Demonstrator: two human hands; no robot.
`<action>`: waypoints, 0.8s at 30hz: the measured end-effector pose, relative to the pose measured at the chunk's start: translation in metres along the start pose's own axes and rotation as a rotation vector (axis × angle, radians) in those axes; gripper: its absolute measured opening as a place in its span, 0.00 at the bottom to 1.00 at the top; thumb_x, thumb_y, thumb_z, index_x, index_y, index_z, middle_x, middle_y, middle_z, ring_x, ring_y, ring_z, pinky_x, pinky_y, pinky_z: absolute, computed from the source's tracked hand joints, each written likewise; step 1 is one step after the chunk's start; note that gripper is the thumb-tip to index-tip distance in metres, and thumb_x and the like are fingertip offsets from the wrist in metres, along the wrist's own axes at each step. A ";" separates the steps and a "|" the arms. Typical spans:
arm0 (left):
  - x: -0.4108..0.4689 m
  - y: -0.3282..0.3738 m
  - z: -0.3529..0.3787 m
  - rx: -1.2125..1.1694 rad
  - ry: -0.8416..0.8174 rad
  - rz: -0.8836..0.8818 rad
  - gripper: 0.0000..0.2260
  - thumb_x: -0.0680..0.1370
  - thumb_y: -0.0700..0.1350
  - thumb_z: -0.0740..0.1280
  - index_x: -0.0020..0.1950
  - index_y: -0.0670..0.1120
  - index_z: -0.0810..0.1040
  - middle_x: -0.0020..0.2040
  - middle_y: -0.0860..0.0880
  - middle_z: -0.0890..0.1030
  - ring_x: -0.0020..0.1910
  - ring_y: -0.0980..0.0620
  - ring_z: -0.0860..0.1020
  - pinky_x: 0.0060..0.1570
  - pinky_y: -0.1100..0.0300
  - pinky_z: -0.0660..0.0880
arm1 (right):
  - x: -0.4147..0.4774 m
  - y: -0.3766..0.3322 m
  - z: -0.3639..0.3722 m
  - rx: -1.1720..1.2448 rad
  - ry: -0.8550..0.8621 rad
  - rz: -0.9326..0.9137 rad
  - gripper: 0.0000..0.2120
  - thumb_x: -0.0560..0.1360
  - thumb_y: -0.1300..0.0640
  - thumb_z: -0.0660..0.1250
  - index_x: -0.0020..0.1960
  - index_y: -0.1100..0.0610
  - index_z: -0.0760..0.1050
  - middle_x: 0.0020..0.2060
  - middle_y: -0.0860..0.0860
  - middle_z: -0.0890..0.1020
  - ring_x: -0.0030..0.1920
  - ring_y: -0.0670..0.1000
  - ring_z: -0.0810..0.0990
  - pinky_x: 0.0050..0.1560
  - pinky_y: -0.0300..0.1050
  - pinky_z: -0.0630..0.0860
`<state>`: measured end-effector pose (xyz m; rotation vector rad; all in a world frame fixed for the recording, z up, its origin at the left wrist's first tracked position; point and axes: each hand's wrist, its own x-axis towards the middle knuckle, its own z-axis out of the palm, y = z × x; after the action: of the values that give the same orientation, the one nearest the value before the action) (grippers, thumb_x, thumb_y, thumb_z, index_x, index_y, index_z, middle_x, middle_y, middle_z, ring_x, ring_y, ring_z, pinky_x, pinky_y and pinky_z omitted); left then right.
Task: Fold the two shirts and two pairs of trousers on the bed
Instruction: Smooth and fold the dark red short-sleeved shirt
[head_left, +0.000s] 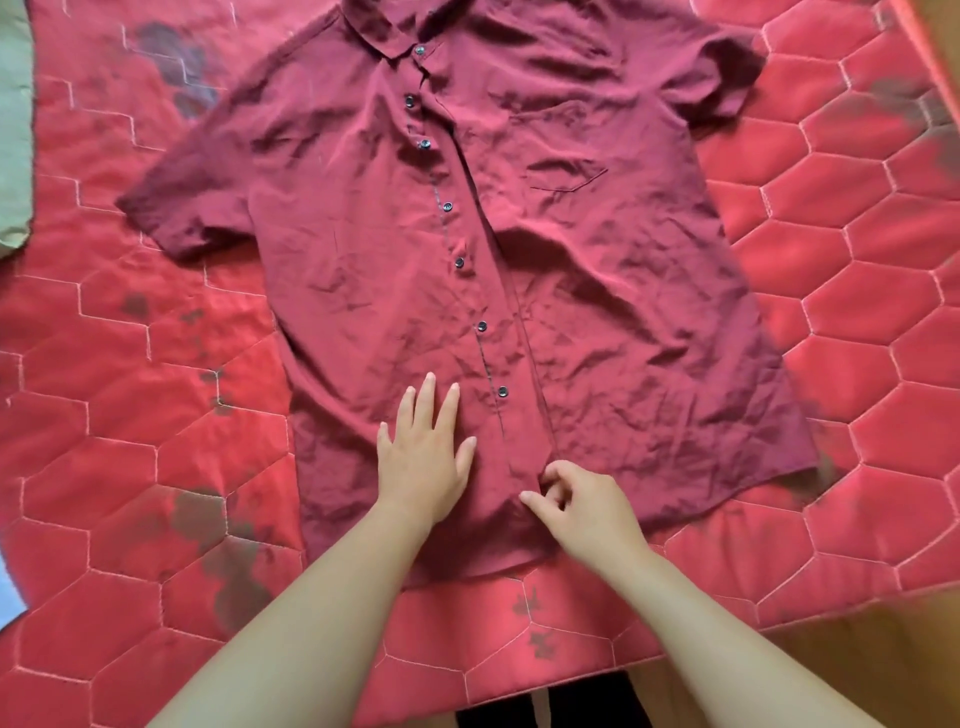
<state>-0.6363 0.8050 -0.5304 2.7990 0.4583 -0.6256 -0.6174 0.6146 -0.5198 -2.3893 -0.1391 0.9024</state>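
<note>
A dark red short-sleeved shirt (363, 249) lies spread face up on the bed, collar far from me, hem near me. Its front is unbuttoned, with dark buttons running down the middle and a chest pocket on the right half. My left hand (423, 457) lies flat with straight fingers on the left front panel near the hem. My right hand (576, 501) has curled fingers and pinches the edge of the right front panel at the hem, just right of the placket.
The bed carries a red quilted cover (857, 322) with hexagon stitching and dark stains. A pale green cloth (13, 130) shows at the far left edge. The cover's near edge runs along the bottom, with something dark (582, 701) below it.
</note>
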 end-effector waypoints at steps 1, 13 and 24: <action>0.000 -0.001 0.000 0.000 -0.001 0.002 0.29 0.79 0.58 0.54 0.77 0.53 0.48 0.78 0.50 0.45 0.76 0.48 0.47 0.69 0.41 0.56 | -0.003 0.003 -0.002 -0.031 0.021 -0.055 0.08 0.71 0.44 0.68 0.42 0.48 0.75 0.31 0.43 0.77 0.39 0.48 0.75 0.41 0.45 0.72; -0.033 0.001 0.013 0.065 -0.017 0.120 0.28 0.78 0.58 0.54 0.76 0.57 0.48 0.78 0.51 0.45 0.76 0.49 0.47 0.70 0.40 0.51 | -0.046 0.052 0.002 -0.503 0.311 -0.341 0.22 0.65 0.54 0.75 0.59 0.49 0.79 0.63 0.54 0.76 0.62 0.57 0.75 0.51 0.51 0.74; -0.076 0.006 0.020 -0.035 -0.003 0.338 0.14 0.72 0.56 0.67 0.53 0.50 0.74 0.51 0.51 0.73 0.47 0.48 0.73 0.40 0.55 0.70 | -0.032 0.025 0.007 -0.284 0.472 -0.290 0.12 0.62 0.60 0.77 0.43 0.56 0.78 0.48 0.54 0.78 0.47 0.58 0.78 0.41 0.49 0.71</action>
<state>-0.7073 0.7748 -0.5129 2.7491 -0.0088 -0.5387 -0.6493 0.5877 -0.5197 -2.6779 -0.4384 0.1830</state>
